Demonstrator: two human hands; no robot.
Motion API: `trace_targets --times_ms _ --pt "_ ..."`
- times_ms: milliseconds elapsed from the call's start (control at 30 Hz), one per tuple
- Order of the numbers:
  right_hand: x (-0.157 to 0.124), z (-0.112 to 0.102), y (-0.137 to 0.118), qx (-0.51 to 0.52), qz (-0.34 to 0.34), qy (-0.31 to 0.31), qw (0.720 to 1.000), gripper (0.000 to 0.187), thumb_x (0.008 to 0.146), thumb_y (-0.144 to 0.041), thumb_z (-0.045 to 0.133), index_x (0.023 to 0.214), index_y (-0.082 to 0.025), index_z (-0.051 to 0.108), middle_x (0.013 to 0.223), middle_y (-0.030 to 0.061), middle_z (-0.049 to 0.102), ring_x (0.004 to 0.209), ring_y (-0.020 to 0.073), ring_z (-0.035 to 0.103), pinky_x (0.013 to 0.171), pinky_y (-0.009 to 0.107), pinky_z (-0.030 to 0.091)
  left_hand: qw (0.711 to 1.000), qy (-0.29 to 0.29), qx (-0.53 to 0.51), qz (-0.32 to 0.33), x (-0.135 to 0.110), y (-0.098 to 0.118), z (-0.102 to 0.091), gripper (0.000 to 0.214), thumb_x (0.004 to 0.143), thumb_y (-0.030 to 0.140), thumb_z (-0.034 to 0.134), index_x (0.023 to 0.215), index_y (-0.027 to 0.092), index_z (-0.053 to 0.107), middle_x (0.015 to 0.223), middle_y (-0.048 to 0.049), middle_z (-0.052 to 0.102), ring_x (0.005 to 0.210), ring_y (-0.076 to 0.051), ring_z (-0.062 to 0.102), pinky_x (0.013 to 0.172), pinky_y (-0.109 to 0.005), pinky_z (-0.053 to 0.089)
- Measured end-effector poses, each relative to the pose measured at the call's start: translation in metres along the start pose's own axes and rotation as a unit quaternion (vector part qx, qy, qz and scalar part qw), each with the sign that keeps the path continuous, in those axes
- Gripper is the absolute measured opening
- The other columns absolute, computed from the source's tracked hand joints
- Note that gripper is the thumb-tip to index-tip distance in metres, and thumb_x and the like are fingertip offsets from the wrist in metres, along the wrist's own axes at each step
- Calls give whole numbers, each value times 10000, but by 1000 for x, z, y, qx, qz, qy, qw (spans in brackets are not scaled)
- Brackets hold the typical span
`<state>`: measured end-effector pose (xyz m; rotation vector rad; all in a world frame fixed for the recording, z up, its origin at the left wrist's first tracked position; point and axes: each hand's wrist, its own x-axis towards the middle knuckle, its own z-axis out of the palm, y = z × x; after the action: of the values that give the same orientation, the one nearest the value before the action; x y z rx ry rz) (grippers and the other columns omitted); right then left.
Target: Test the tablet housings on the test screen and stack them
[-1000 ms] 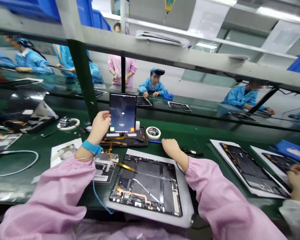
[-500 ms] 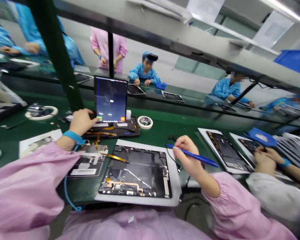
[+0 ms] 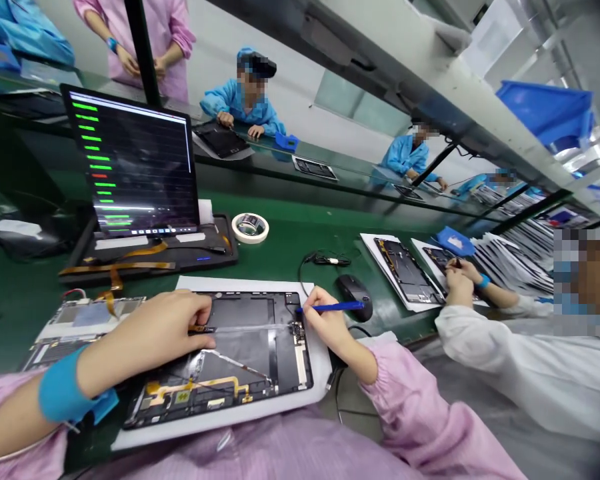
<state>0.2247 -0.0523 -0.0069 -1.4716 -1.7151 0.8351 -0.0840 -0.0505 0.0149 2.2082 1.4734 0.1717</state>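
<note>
Left hand lay curled on the open tablet chassis, fingertips at a thin flex strip; can't tell if pinching it. Right hand gripped a blue stylus pen-style, tip at the chassis's top right edge. Chassis long axis ran across the view, under both hands; black computer mouse just right of it.

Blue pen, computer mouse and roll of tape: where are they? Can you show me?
Blue pen (image 3: 345, 307), head view, on its barrel past the fingers.
Computer mouse (image 3: 354, 294), head view, on its top shell.
Roll of tape (image 3: 237, 227), head view, on the left of its white ring.
</note>
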Motion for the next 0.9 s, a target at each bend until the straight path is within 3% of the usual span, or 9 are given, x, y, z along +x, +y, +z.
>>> trace_targets --times_ms 167,433,567,633,767,833,900 --pt "2 0 -2 -5 -4 -20 1000 87 760 -215 512 695 -219 454 562 -61 488 515 108 471 514 229 353 999 -28 -10 -11 -1 -2 0 351 706 534 633 636 222 487 656 5 590 585 -172 505 522 -271 270" --pt "-1 -2 1 -33 -46 0 998 107 744 -203 499 655 -218 441 574 -50 479 523 107 456 511 226 341 998 -41 -40 -15 0 -4 4 368 710 545 619 604 218 489 618 0 574 541 -164 481 506 -276 262" --pt "9 -9 -19 -80 -93 -2 992 104 794 -243 483 697 -218 455 575 -46 497 513 108 470 512 224 350 998 -58 -33 -15 1 0 -2 326 718 504 609 621 214 497 620 3 577 570 -168 497 516 -270 269" --pt "27 -8 -37 -193 -113 -21 975 60 828 -249 482 784 -215 506 626 -34 553 557 117 515 546 228 361 997 -62 -51 2 1 -1 -6 268 743 459 575 646 214 529 638 6 594 596 -168 519 536 -265 299" --pt "82 9 -61 -450 -100 -43 886 135 860 -207 473 961 -210 563 853 39 657 786 189 601 633 265 387 988 -78 -127 28 2 -6 -10 177 749 363 524 711 212 608 727 5 657 676 -164 581 622 -249 395" --pt "106 21 -63 -491 -90 -53 865 179 843 -136 463 975 -182 576 907 86 663 843 221 604 658 286 403 984 -78 -156 24 2 -8 -11 172 729 338 522 727 206 633 764 -2 680 712 -169 604 663 -248 426" --pt "125 31 -63 -497 -95 -66 860 222 807 -66 460 971 -143 588 897 124 659 842 239 601 679 305 418 982 -75 -172 22 3 -9 -10 170 710 304 513 729 201 647 781 -9 695 735 -174 620 686 -249 443"
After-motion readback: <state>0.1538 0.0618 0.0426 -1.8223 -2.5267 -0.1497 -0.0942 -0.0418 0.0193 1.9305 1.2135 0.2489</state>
